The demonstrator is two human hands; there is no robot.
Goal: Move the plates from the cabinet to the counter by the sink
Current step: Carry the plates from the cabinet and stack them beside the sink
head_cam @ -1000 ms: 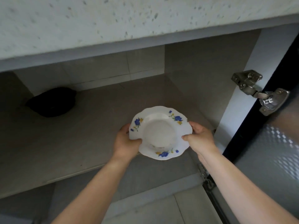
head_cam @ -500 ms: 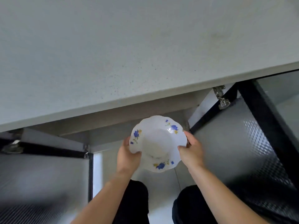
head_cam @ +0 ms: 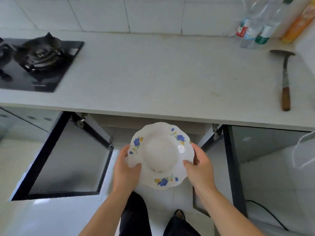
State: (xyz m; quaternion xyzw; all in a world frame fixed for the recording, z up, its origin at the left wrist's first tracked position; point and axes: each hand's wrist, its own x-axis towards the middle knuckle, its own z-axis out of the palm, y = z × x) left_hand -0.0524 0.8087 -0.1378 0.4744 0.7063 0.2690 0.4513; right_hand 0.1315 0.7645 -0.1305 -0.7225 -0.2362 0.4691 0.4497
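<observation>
A white scalloped plate (head_cam: 161, 155) with blue and yellow flowers on its rim is held in front of the open cabinet (head_cam: 153, 126), below the counter's front edge. My left hand (head_cam: 126, 167) grips its left rim with the thumb on top. My right hand (head_cam: 199, 166) grips the right rim the same way. The pale counter (head_cam: 153, 74) stretches across the view above the plate. The sink is out of view.
A black gas hob (head_cam: 37, 63) sits on the counter at the left. Several plastic bottles (head_cam: 255, 26) stand at the back right. A spatula with a wooden handle (head_cam: 285, 79) lies at the right. Two cabinet doors (head_cam: 68, 159) stand open on either side.
The plate has come out of the cabinet in both hands and risen. My view has lifted from the cabinet's inside to the counter top.
</observation>
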